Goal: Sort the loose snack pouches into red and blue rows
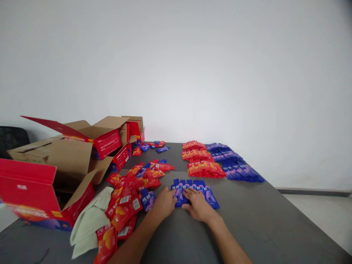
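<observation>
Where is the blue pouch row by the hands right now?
In the head view, the blue pouch row lies on the gray table just right of center, partly under the right hand, with the left hand at its left end.

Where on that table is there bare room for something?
The widest is the grey table right of the right hand, nearer than the blue stacks. A smaller patch lies farther back, between the loose packets and the red stacks. The left is crowded: boxes, cloth, those packets.
</observation>
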Action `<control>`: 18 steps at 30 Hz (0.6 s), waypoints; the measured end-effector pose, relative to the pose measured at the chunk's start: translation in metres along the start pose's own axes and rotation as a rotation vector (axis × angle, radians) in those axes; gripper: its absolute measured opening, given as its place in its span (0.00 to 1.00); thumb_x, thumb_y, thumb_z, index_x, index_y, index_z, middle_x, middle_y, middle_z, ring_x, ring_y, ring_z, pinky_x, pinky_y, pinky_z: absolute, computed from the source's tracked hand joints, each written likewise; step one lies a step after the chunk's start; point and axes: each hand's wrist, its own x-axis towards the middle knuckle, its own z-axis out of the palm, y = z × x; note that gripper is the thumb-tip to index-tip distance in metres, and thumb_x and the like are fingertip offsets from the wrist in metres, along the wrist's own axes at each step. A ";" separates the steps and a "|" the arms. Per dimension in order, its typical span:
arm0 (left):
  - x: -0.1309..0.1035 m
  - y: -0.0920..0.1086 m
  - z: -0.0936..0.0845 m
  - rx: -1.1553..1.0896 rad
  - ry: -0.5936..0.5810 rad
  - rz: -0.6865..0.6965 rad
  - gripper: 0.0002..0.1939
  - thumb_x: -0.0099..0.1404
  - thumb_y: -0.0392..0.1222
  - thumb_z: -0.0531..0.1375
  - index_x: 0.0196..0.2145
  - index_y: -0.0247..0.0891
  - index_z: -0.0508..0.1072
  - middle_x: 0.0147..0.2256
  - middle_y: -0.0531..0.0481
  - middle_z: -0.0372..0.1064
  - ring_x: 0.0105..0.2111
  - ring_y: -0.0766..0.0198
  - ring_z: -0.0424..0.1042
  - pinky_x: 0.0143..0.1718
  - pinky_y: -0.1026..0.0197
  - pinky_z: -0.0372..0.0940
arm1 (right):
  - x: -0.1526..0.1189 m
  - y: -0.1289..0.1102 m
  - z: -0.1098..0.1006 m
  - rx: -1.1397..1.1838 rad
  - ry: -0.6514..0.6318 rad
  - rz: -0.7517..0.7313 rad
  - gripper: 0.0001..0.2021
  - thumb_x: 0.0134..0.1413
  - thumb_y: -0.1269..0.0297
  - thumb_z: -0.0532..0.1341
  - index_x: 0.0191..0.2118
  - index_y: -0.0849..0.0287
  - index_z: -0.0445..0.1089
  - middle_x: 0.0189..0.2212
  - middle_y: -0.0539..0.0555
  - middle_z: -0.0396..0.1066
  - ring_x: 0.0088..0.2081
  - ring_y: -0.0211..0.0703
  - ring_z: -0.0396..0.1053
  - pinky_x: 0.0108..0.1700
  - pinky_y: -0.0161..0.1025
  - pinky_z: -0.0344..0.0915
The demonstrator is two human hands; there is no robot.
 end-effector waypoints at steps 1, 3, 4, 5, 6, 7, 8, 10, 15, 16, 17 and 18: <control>-0.001 0.000 -0.001 0.000 -0.003 0.007 0.20 0.65 0.44 0.53 0.53 0.42 0.72 0.46 0.42 0.68 0.45 0.56 0.69 0.50 0.59 0.60 | 0.000 -0.001 0.000 -0.006 0.004 0.007 0.29 0.54 0.58 0.61 0.62 0.56 0.62 0.63 0.59 0.57 0.65 0.55 0.50 0.64 0.51 0.45; -0.002 0.000 -0.004 0.003 -0.002 0.037 0.19 0.65 0.43 0.52 0.52 0.42 0.72 0.46 0.43 0.69 0.46 0.57 0.67 0.51 0.59 0.58 | 0.000 -0.005 0.000 -0.018 0.012 0.024 0.29 0.53 0.57 0.61 0.61 0.57 0.63 0.63 0.59 0.58 0.65 0.56 0.49 0.64 0.51 0.45; -0.003 0.000 -0.006 0.008 -0.001 0.056 0.19 0.66 0.42 0.51 0.52 0.42 0.72 0.45 0.43 0.69 0.47 0.57 0.67 0.52 0.59 0.58 | 0.000 -0.008 0.000 -0.023 0.025 0.030 0.30 0.53 0.57 0.61 0.61 0.58 0.63 0.63 0.59 0.58 0.65 0.56 0.49 0.64 0.52 0.45; -0.003 -0.001 -0.008 0.016 0.000 0.071 0.19 0.67 0.41 0.50 0.51 0.43 0.72 0.45 0.43 0.69 0.47 0.57 0.66 0.52 0.58 0.57 | 0.000 -0.011 0.000 -0.027 0.046 0.032 0.30 0.52 0.57 0.62 0.61 0.58 0.63 0.63 0.59 0.58 0.66 0.57 0.48 0.64 0.52 0.44; -0.004 -0.002 -0.011 0.028 0.001 0.081 0.19 0.67 0.40 0.49 0.51 0.43 0.73 0.45 0.43 0.70 0.47 0.56 0.66 0.52 0.57 0.56 | 0.001 -0.016 0.000 -0.029 0.075 0.029 0.30 0.52 0.56 0.62 0.61 0.58 0.63 0.63 0.59 0.57 0.66 0.58 0.47 0.65 0.52 0.44; -0.004 -0.004 -0.014 0.040 0.000 0.083 0.19 0.67 0.38 0.48 0.50 0.43 0.73 0.45 0.43 0.70 0.47 0.56 0.66 0.52 0.57 0.56 | 0.002 -0.022 0.000 -0.030 0.108 0.020 0.30 0.52 0.57 0.62 0.61 0.58 0.63 0.63 0.58 0.57 0.66 0.58 0.47 0.65 0.52 0.43; -0.004 -0.007 -0.017 0.052 -0.001 0.080 0.20 0.65 0.35 0.48 0.50 0.43 0.73 0.45 0.43 0.70 0.47 0.56 0.66 0.51 0.56 0.56 | 0.003 -0.028 0.001 -0.027 0.141 0.006 0.29 0.53 0.57 0.62 0.60 0.58 0.64 0.63 0.58 0.58 0.65 0.58 0.47 0.65 0.51 0.43; -0.004 -0.014 -0.025 0.067 -0.001 0.069 0.22 0.60 0.31 0.51 0.50 0.43 0.73 0.46 0.44 0.70 0.48 0.56 0.65 0.51 0.56 0.56 | 0.008 -0.044 0.003 -0.015 0.183 -0.040 0.24 0.54 0.59 0.60 0.57 0.59 0.67 0.60 0.59 0.62 0.63 0.56 0.51 0.64 0.49 0.44; -0.007 -0.036 -0.046 0.105 0.012 0.004 0.22 0.53 0.28 0.54 0.45 0.39 0.76 0.48 0.41 0.70 0.53 0.51 0.62 0.52 0.51 0.53 | 0.024 -0.087 0.012 0.018 0.109 -0.120 0.12 0.55 0.59 0.59 0.41 0.60 0.73 0.41 0.60 0.74 0.48 0.51 0.65 0.57 0.44 0.54; -0.008 -0.040 -0.049 0.111 0.013 -0.015 0.22 0.54 0.28 0.53 0.43 0.39 0.76 0.47 0.40 0.71 0.53 0.50 0.61 0.52 0.50 0.53 | 0.027 -0.095 0.015 0.018 0.089 -0.125 0.13 0.56 0.57 0.59 0.40 0.60 0.73 0.40 0.60 0.74 0.47 0.52 0.66 0.56 0.45 0.54; -0.008 -0.045 -0.052 0.111 0.011 -0.031 0.21 0.54 0.27 0.53 0.42 0.39 0.77 0.47 0.40 0.71 0.54 0.50 0.61 0.52 0.49 0.53 | 0.030 -0.102 0.018 0.024 0.070 -0.127 0.14 0.55 0.55 0.59 0.40 0.60 0.73 0.39 0.59 0.74 0.46 0.52 0.66 0.57 0.46 0.54; -0.009 -0.049 -0.054 0.108 0.006 -0.046 0.20 0.54 0.27 0.53 0.40 0.40 0.77 0.47 0.41 0.71 0.54 0.49 0.60 0.51 0.49 0.53 | 0.033 -0.108 0.022 0.037 0.045 -0.116 0.16 0.54 0.52 0.60 0.41 0.60 0.72 0.39 0.59 0.74 0.46 0.54 0.66 0.57 0.49 0.53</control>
